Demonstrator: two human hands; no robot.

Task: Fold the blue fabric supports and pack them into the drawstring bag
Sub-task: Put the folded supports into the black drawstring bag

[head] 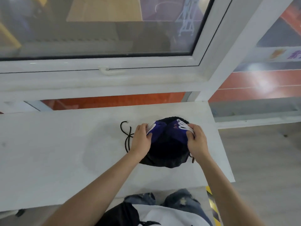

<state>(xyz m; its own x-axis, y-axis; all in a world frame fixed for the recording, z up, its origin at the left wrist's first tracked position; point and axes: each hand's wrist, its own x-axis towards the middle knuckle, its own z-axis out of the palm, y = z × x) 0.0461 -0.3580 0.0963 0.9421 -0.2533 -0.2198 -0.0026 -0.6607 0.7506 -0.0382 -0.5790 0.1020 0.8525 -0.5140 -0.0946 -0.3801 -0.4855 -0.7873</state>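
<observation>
Blue fabric supports [160,134] sit atop the black drawstring bag [164,158] on the desk [65,152], my left hand [141,141] and right hand [196,141] gripping their outer ends, so I should fold both inward evenly, keeping them over the bag.

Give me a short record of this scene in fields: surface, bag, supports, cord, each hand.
surface: white ledge below a window
bag: black drawstring bag, lying on the ledge
supports: blue fabric supports with white trim, on the bag's far end
cord: black drawstring, loose at the left
left hand: grips the supports' left edge
right hand: grips their right edge
</observation>
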